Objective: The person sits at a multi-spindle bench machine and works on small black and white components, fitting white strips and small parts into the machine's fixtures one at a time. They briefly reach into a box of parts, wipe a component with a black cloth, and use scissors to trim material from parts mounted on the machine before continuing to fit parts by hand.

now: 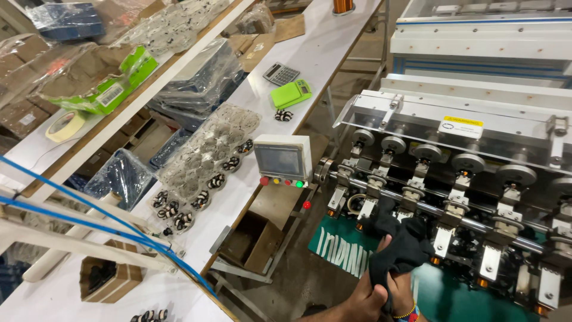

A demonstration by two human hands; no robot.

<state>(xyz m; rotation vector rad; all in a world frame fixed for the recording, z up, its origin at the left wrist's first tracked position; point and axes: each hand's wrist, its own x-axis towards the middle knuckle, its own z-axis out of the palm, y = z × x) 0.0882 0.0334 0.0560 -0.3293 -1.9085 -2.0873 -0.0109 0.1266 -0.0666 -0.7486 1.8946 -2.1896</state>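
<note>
**Black cloth bunched against the winding machine**

The hand (372, 295) clenches a black cloth (400, 241), which rises just above it against the machine's spindle row (417, 206). Which hand it is, I cannot tell. The cloth looks soft, light and limp; a bunched fistful grips best.

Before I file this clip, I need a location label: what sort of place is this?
Probably a small factory floor making wound coils. A multi-spindle winding machine with a control box stands beside a long bench holding a tray of small striped parts.

Bare forearm, with a beaded wristband (407, 312) in yellow, red and blue.
</note>
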